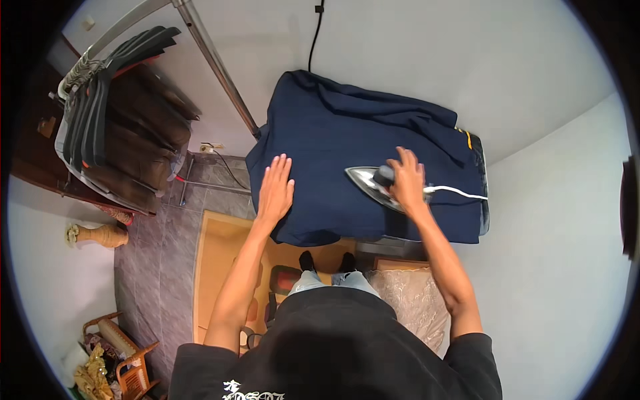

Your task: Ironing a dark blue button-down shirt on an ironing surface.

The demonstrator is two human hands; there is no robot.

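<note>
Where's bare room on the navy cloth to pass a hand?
The flat navy cloth between the left hand and the pointed silver iron. Crowded: right side, with iron, right hand and thin white cord; far edge, bunched in folds.

Both arms reach forward from the lower edge, well apart, each leaning inward toward its wrist. The left forearm [243,273] runs straight into the left grip [275,193], which lies flat, palm down, its fingers [275,169] extended close together and pointing away from the body. The right forearm [440,257] slants inward from a bent right elbow [461,303]. The right grip [407,181] is turned palm down, slightly blurred, with fingertips pointing forward; how firmly it closes underneath is hidden.
</note>
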